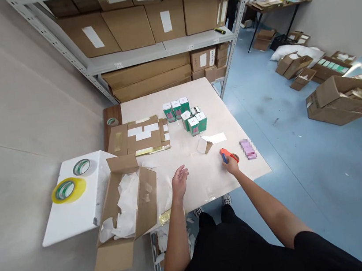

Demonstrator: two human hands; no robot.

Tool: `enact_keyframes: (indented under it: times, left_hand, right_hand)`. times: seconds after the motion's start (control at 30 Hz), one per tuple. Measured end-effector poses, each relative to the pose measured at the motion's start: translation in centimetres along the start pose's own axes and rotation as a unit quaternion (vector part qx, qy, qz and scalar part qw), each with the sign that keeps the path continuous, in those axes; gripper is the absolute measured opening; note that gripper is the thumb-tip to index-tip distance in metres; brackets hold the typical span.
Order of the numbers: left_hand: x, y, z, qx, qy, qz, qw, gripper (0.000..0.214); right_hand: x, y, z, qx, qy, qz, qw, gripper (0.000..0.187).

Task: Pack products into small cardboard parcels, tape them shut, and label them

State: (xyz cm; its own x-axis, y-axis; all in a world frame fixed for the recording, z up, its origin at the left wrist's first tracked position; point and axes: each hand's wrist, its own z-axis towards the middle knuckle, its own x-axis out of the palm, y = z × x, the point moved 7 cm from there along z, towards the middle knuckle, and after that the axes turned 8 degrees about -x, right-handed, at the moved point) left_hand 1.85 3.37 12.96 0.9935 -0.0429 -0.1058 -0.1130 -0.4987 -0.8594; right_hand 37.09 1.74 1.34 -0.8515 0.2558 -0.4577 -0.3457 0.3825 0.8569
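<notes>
My right hand (pixel 231 165) is closed on a red-orange and blue tape dispenser (pixel 226 152), close to the table's right side. Beside it lies a pink item (pixel 248 149), blurred out. My left hand (pixel 180 180) is held over the middle of the table (pixel 206 172), fingers apart and nothing in them. Just beyond my right hand lies a white paper piece (pixel 216 138) next to a small opened carton (pixel 204 146). Farther back stand several green and white small boxes (pixel 194 125) in two groups.
An open cardboard box (pixel 148 193) with white paper inside stands at the left. Flattened cardboard (pixel 120 140) lies behind it. Tape rolls (pixel 64 190) sit on a white block (pixel 75 220). Shelving (pixel 143 55) with cartons borders the back; more boxes (pixel 337 104) are on the floor.
</notes>
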Motion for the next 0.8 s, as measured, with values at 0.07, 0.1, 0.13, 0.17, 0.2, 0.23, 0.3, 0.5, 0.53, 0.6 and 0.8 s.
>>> enact_keyframes:
  times: [0.07,0.1,0.13,0.17,0.2,0.23,0.3,0.5,0.53,0.6,0.8]
  left_hand:
    - [1.0,0.6,-0.4,-0.015,0.002,0.008,1.000,0.067]
    - [1.4,0.9,-0.6,-0.022,0.000,0.009,1.000,0.067]
    - [1.8,1.2,-0.9,-0.029,-0.005,0.009,1.000,0.067]
    - [2.2,1.5,-1.3,-0.036,-0.011,0.009,0.999,0.067]
    - [2.6,1.8,-1.7,-0.043,-0.017,0.008,0.999,0.067]
    - [3.1,2.1,-2.2,-0.051,-0.024,0.008,0.998,0.066]
    - [4.2,2.8,-3.1,-0.065,-0.035,0.008,0.997,0.065]
    - [8.4,4.0,-5.7,-0.093,-0.036,0.008,0.995,0.062]
    - [9.1,4.1,-6.0,-0.097,-0.031,0.008,0.995,0.062]
    - [10.3,3.9,-6.5,-0.099,-0.019,0.010,0.995,0.061]
    - [12.6,1.9,-6.1,-0.062,0.001,0.015,0.998,0.061]
  right_hand:
    - [-0.2,-2.5,0.5,0.028,0.020,-0.069,0.997,0.036]
    - [-0.1,-3.6,0.6,0.040,0.030,-0.095,0.994,0.038]
    - [0.0,-4.4,0.8,0.045,0.039,-0.109,0.992,0.042]
    - [0.2,-5.1,0.9,0.044,0.048,-0.122,0.990,0.046]
    - [0.4,-5.6,1.0,0.039,0.057,-0.140,0.988,0.049]
    - [0.8,-6.0,1.1,0.030,0.067,-0.165,0.984,0.052]
    - [1.4,-6.6,1.5,0.009,0.091,-0.230,0.969,0.055]
    - [1.9,-8.0,4.1,0.058,0.145,-0.319,0.935,0.048]
    - [1.7,-8.1,4.6,0.076,0.156,-0.314,0.933,0.046]
    - [1.1,-8.0,5.5,0.096,0.177,-0.299,0.933,0.044]
    - [-2.0,-3.9,5.5,-0.012,0.101,-0.074,0.992,0.037]
